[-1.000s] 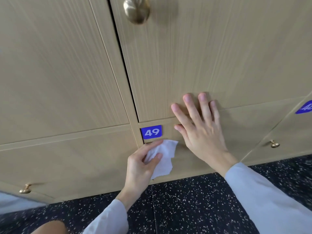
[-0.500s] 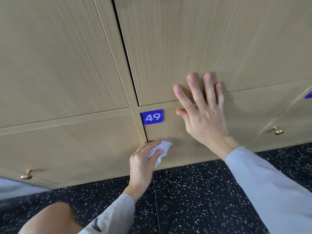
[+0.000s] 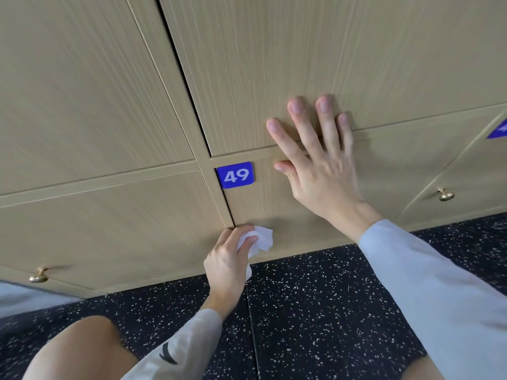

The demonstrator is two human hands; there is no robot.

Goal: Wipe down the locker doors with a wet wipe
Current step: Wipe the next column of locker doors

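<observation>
White wet wipe, limp and light, bunched in left hand low-centre against locker door 49; right hand flat, splayed, bracing above; grip wad centrally.

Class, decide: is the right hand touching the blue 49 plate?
Apart. The head view shows bare door between the right hand and the 49 plate.

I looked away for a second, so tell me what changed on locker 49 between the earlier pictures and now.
The left hand, gripping the wet wipe, slid it down the door from just under the 49 plate to the door's lower left corner, and the wipe bunched up. The right hand stayed flat with spread fingers across the seam above.
</observation>
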